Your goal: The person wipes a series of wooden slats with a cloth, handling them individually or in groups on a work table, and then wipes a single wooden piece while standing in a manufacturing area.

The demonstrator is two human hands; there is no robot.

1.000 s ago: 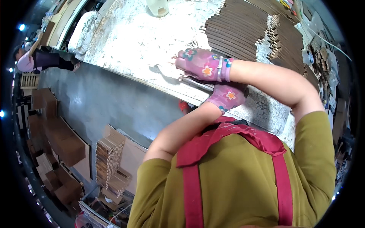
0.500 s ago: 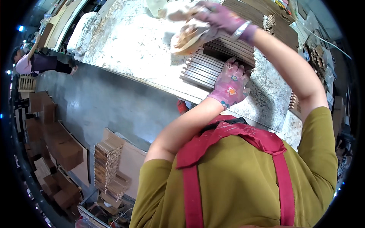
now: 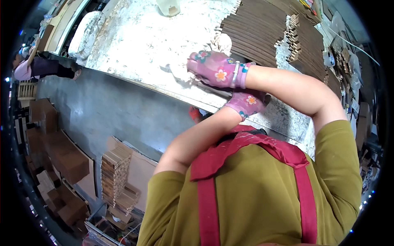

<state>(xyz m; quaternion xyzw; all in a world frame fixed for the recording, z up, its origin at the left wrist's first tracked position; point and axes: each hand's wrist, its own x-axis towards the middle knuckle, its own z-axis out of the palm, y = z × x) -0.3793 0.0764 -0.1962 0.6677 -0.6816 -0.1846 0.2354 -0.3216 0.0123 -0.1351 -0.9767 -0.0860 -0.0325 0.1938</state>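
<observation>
My right hand (image 3: 215, 69), in a purple flowered glove, presses a pale, bunched rag (image 3: 222, 43) down over the wooden strips on the worktable (image 3: 135, 45). Its fingers point left, and the rag spreads out around them. My left hand (image 3: 248, 102), in a matching glove, is under my right wrist at the near end of these strips. Its fingers are hidden by the right hand and forearm. The strips between the hands are mostly covered.
Rows of dark brown wooden strips (image 3: 254, 37) lie beyond my hands. A translucent container (image 3: 168, 7) stands at the table's far side, and a white wrapped bundle (image 3: 87, 35) at its left end. Stacked strips (image 3: 117, 176) and cardboard boxes (image 3: 65, 156) are lower left. Another person (image 3: 41, 67) stands far left.
My right hand has swung down and to the left with the rag, from above the far strips onto the nearer ones. It now covers the left hand's fingers, which lay on the strips.
</observation>
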